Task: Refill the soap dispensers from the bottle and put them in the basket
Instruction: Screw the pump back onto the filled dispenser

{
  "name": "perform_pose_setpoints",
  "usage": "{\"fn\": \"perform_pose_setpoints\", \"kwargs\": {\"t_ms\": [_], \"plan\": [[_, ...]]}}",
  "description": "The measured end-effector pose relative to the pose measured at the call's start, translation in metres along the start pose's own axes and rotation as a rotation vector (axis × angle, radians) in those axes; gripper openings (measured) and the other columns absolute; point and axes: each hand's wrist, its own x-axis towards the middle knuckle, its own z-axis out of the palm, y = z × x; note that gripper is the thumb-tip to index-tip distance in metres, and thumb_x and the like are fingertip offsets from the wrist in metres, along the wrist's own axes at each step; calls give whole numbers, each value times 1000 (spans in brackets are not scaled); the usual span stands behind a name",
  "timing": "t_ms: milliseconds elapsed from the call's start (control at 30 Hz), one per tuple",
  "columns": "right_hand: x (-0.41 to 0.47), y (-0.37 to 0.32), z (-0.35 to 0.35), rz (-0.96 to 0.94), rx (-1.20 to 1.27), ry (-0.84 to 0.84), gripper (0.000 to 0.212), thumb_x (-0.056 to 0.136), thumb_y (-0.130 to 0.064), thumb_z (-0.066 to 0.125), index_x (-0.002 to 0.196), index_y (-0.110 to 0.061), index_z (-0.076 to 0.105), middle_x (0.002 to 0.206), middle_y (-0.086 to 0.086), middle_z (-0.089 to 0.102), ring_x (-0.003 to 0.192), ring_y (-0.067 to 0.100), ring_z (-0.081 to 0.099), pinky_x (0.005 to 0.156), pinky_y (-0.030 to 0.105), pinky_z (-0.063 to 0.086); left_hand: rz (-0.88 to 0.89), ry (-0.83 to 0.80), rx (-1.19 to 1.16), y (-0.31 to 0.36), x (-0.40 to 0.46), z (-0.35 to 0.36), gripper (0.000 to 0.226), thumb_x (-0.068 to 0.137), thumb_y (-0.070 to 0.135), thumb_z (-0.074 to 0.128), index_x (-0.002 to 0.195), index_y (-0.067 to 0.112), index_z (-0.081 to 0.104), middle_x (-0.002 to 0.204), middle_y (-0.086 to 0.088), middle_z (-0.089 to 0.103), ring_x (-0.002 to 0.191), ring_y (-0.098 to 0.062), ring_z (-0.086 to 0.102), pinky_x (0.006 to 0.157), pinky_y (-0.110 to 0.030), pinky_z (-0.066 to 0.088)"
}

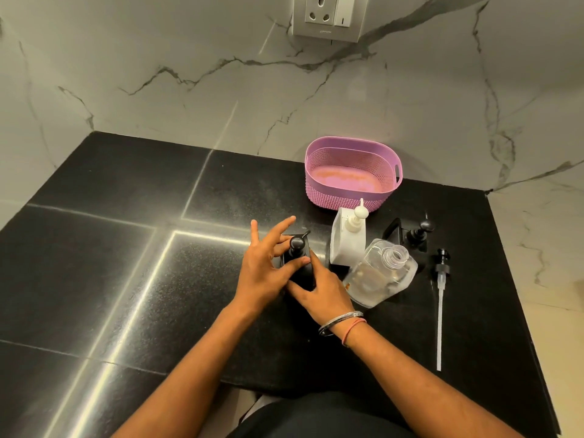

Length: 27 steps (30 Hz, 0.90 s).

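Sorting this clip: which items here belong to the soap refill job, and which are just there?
Job: black dispenser held by left hand and right hand; white dispenser; second black dispenser; clear bottle, uncapped; loose pump; pink basket.
Bystanders: wall socket; black counter.

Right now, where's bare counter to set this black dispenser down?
Free: the counter left of the left hand, and the strip behind it up to the basket. Crowded: right of the right hand, around the clear bottle and loose pump.

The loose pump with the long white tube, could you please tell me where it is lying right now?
In the head view the loose pump lies flat on the black counter at the far right, beside the open clear bottle and in front of a black dispenser.
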Motion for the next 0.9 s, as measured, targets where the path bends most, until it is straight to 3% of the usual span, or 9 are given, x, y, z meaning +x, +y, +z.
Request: {"fn": "perform_pose_setpoints", "kwargs": {"t_ms": [167, 300, 367, 467, 567, 667, 800, 900], "plan": [[-2, -5, -2, -4, 16, 0, 78, 85, -60, 71, 154, -45, 38, 129, -15, 70, 118, 9, 66, 95, 29, 54, -3, -207, -39, -5, 16, -19, 86, 84, 17, 87, 158, 25, 44, 112, 16, 80, 124, -1, 67, 132, -56, -6], [-7, -3, 4, 21, 58, 122, 94, 73, -70, 72, 156, -36, 41, 141, -14, 64, 128, 3, 60, 106, 34, 53, -43, -141, -34, -5, 2, -11, 78, 86, 39, 81, 155, 34, 44, 137, 24, 67, 138, 4, 54, 133, -55, 3], [-15, -5, 4, -5, 55, 311, 83, 76, -58, 75, 149, -28, 52, 137, -11, 64, 124, 5, 62, 102, 35, 55, -139, -33, -75, -10, -10, -3, 84, 83, 52, 80, 157, 34, 45, 149, 24, 58, 142, 5, 49, 131, -44, 23], [-17, -23, -4, -88, 130, 504, 47, 83, -43, 74, 127, -25, 71, 112, -14, 71, 103, 3, 68, 87, 36, 59, -334, 21, -224, -12, -25, 3, 84, 75, 63, 78, 151, 41, 48, 145, 23, 60, 136, 9, 53, 120, -31, 43], [-6, -47, -9, -104, 122, 492, 41, 86, -51, 68, 114, -23, 76, 103, -10, 73, 99, 5, 68, 88, 35, 58, -356, -75, -248, -13, -28, 8, 76, 89, 41, 77, 157, 39, 42, 138, 35, 59, 133, 9, 56, 116, -26, 45], [8, -52, -6, -127, 4, 451, 39, 89, -45, 68, 121, -23, 75, 110, -8, 73, 106, 13, 67, 94, 39, 55, -358, -135, -218, -18, -22, 10, 67, 103, 10, 68, 162, 23, 40, 133, 44, 59, 134, 9, 55, 117, -25, 44], [10, -48, -7, -104, -5, 454, 33, 92, -41, 70, 121, -27, 75, 112, -9, 75, 107, 13, 68, 93, 41, 57, -362, -129, -227, -18, -21, 11, 67, 104, 7, 65, 161, 28, 39, 138, 43, 57, 138, 7, 53, 114, -18, 43], [7, -50, -8, -115, -52, 510, 28, 91, -50, 70, 107, -29, 78, 94, -10, 75, 90, 12, 68, 79, 41, 59, -419, -112, -250, -19, -28, 19, 64, 106, 15, 63, 160, 37, 36, 130, 42, 61, 133, 11, 54, 113, -18, 45]]}}
